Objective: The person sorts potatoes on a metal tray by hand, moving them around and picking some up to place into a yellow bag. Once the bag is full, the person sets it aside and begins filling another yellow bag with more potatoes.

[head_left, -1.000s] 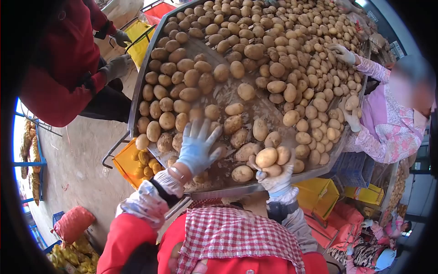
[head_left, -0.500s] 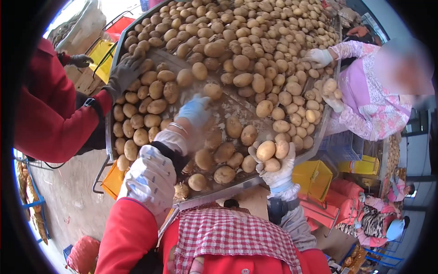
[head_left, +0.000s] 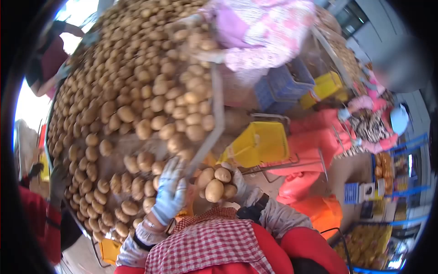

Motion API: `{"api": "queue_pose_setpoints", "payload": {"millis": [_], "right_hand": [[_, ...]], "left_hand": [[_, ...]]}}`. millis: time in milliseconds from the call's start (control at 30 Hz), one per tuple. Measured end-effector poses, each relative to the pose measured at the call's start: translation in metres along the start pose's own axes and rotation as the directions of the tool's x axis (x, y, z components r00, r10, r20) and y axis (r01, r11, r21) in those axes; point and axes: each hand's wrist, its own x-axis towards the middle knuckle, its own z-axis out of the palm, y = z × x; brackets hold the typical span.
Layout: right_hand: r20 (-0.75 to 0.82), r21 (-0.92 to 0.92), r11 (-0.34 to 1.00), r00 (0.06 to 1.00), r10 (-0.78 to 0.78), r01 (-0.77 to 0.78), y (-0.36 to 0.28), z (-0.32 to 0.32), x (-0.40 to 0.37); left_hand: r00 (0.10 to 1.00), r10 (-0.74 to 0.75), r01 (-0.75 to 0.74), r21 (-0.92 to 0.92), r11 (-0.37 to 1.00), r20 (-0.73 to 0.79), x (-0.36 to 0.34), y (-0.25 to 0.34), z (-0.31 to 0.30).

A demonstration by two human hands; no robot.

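Several potatoes (head_left: 214,190) rest cupped in my right hand (head_left: 239,183), which wears a pale glove and is just past the rim of the sorting table. Beside it, my left hand (head_left: 170,191), in a light blue glove, lies over the table's near edge with its fingers stretched out. No potato shows in its grip, though its palm is hidden. Loose potatoes (head_left: 130,208) lie on the table close to the left hand's fingers. A large heap of potatoes (head_left: 123,77) covers the far part of the table.
A metal rim (head_left: 218,105) borders the table. Right of it stand a yellow bin (head_left: 260,144), a blue crate (head_left: 285,84) and orange-red sacks (head_left: 310,132). A co-worker in a floral sleeve (head_left: 260,55) handles potatoes across the corner. Another person's red sleeve (head_left: 39,219) is at left.
My view has swung to the right. My left hand has drawn back from mid-table to the near edge. The right hand, still holding potatoes, has moved off the table's rim.
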Motion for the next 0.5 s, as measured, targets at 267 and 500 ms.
{"api": "queue_pose_setpoints", "payload": {"millis": [267, 500], "right_hand": [[0.032, 0.119, 0.769, 0.772, -0.635, 0.628, -0.093, -0.075, -0.216], [0.419, -0.448, 0.020, 0.230, -0.879, 0.894, -0.258, -0.139, -0.367]], "left_hand": [[0.978, -0.207, 0.207, 0.019, 0.978, -0.009, -0.005, -0.010, 0.051], [0.994, -0.072, 0.104, 0.472, 0.875, -0.086, 0.013, -0.007, 0.055]]}}
